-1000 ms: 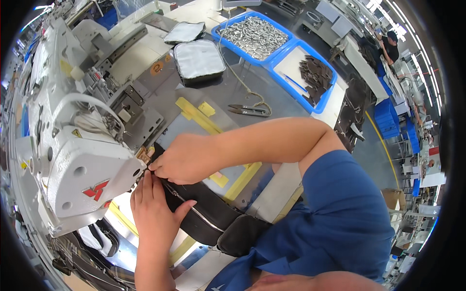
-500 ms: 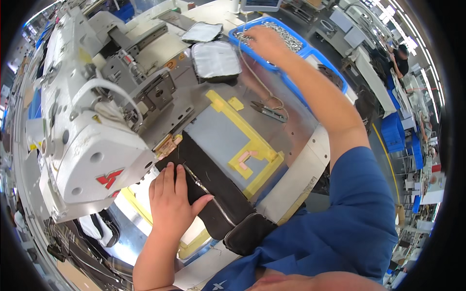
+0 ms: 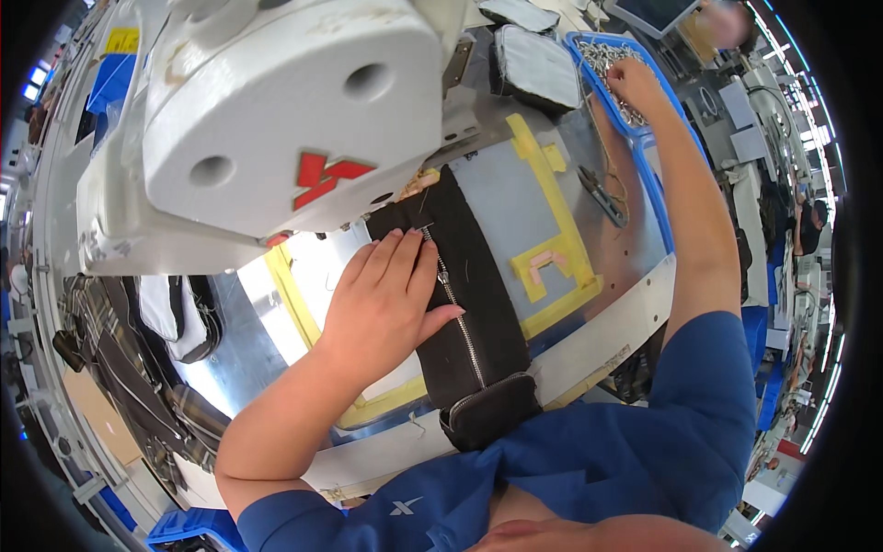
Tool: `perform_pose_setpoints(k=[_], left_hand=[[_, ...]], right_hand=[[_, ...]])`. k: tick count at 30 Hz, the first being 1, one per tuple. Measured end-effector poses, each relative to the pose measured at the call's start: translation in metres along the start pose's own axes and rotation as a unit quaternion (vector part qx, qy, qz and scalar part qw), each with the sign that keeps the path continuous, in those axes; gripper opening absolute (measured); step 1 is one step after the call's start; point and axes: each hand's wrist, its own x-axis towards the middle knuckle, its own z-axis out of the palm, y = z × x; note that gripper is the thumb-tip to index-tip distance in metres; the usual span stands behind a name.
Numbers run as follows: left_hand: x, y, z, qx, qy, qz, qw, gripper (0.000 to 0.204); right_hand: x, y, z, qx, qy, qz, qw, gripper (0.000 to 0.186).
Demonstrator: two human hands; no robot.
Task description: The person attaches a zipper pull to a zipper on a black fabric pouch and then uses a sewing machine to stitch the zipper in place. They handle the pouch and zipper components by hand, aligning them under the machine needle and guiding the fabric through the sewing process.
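Observation:
My left hand (image 3: pixel 386 290) lies flat with outstretched fingers on a black fabric piece (image 3: pixel 483 262), its thumb stuck out to the right. Along that piece runs a silver metal zipper (image 3: pixel 469 336), with its slider (image 3: pixel 444 277) just right of my fingers. The near end of the fabric forms a black pouch-like part (image 3: pixel 492 411) close to my body. At the far right my right hand (image 3: pixel 636 85) dips into a blue tray (image 3: pixel 659 69) of small silver metal pieces (image 3: pixel 609 63). Its fingers are curled closed; what they hold is hidden.
A white sewing machine head (image 3: pixel 285 120) looms over the left of the fabric. Yellow tape (image 3: pixel 561 216) frames a grey plate on the right. Thread snips (image 3: pixel 602 196) lie by the tray. White-topped fabric parts (image 3: pixel 543 66) sit behind; plaid cloth (image 3: pixel 129 368) hangs at left.
The view has shifted, so the machine head looms larger. My right hand stays over the tray, its fingers now more curled. My left hand keeps flat on the fabric.

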Motion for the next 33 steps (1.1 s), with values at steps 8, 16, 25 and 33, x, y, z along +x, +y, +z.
perform_pose_setpoints(k=[8, 16, 25, 33], left_hand=[[0.0, -0.001, -0.002, 0.006, -0.01, -0.013, 1.0, 0.072], [0.002, -0.002, -0.005, -0.033, -0.034, -0.04, 0.998, 0.077], [0.006, -0.007, -0.007, -0.03, -0.047, -0.081, 0.995, 0.097], [0.007, 0.001, -0.01, 0.05, -0.089, -0.105, 0.989, 0.115]], right_hand=[[-0.017, -0.035, -0.021, -0.04, 0.116, 0.026, 0.992, 0.021], [-0.156, -0.278, -0.082, 0.264, -0.024, -0.409, 0.873, 0.016], [-0.158, -0.311, -0.041, 0.228, -0.064, -0.511, 0.826, 0.028], [-0.162, -0.311, -0.04, 0.23, -0.057, -0.509, 0.828, 0.031]])
